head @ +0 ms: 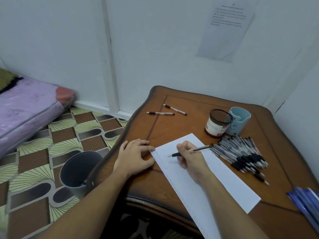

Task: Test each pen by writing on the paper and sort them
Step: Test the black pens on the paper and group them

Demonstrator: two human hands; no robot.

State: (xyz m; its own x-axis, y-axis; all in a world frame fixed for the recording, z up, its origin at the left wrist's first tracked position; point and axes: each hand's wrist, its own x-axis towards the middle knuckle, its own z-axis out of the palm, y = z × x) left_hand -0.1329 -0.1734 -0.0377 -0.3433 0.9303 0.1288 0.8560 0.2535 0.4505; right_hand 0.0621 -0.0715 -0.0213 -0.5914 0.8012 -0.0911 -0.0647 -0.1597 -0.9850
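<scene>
White paper (215,173) is lying barely pinned by the relaxed left hand (136,156); the right hand (189,157) is gripping a pen (179,154), risking a slide.

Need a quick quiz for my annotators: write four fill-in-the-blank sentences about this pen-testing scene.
The right hand grips a black pen with its tip over the white ____.
Apart from the pile of pens, exactly ____ pens lie at the table's far side.
The grey bin stands on the ____, beside the table.
The mesh pen cup stands beside a light ____ cup.
Missing words: paper; two; floor; blue.
</scene>
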